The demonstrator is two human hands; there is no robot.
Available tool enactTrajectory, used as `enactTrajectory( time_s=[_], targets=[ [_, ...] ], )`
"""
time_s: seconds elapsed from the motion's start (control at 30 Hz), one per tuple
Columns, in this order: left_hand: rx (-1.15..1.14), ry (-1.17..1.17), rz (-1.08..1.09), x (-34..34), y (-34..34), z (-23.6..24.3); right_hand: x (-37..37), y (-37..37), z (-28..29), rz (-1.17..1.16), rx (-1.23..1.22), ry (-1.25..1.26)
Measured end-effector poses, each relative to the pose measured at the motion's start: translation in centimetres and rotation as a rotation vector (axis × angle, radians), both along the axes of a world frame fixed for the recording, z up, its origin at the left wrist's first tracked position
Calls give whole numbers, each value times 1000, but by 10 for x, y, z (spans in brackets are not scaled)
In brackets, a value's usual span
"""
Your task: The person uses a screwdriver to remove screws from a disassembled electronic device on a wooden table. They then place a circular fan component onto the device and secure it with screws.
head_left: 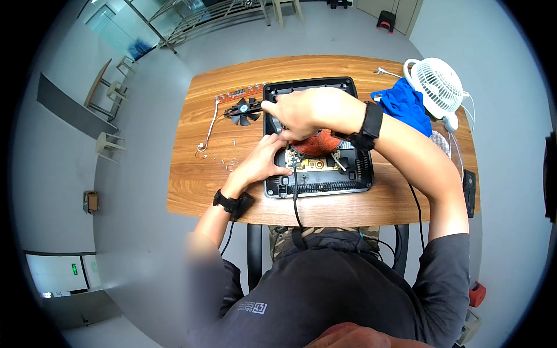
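Observation:
A black appliance housing (pixel 333 184), like an opened induction cooker, lies before me on a wooden table. Inside are a round copper-red coil (pixel 318 144) and a circuit board (pixel 319 165). My left hand (pixel 264 159) rests on the housing's left edge, open, with its thumb apart from the fingers. Reaching over the coil from the right, my right hand (pixel 299 113) has its index finger and thumb spread; its other fingers are hidden. One fingertip is beside the bracket of a black fan (pixel 244 110); whether it touches cannot be told.
An orange circuit strip (pixel 239 93) with a white cable (pixel 209 129) lies far left, with small loose screws (pixel 231 164) nearer. To the right are a blue cloth (pixel 401 104), a white desk fan (pixel 436 87) and a black device (pixel 469 193). A black cord (pixel 296 203) crosses the near edge.

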State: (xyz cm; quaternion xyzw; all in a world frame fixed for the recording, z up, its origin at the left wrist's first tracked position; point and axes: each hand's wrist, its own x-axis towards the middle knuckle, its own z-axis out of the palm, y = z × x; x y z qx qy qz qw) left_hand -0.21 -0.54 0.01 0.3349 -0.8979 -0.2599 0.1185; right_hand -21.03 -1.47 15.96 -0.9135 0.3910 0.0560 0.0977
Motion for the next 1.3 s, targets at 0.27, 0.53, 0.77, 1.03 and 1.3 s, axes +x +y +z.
enactTrajectory(
  time_s=[0.27, 0.53, 0.77, 1.03, 1.3],
  targets=[
    [58, -23, -1, -1, -1, 2, 0, 0, -5, 90, -89, -66],
    [-24, 22, -37, -1, -3, -1, 6, -1, -2, -35, -20, 43],
    [-20, 32, -15, -1, 0, -1, -2, -4, -16, 71, 5, -117],
    [35, 32, -8, -3, 0, 3, 9, 5, -9, -28, -7, -69],
    [-30, 42, -19, -1, 0, 2, -4, 5, -3, 68, -121, -125]
  ],
)
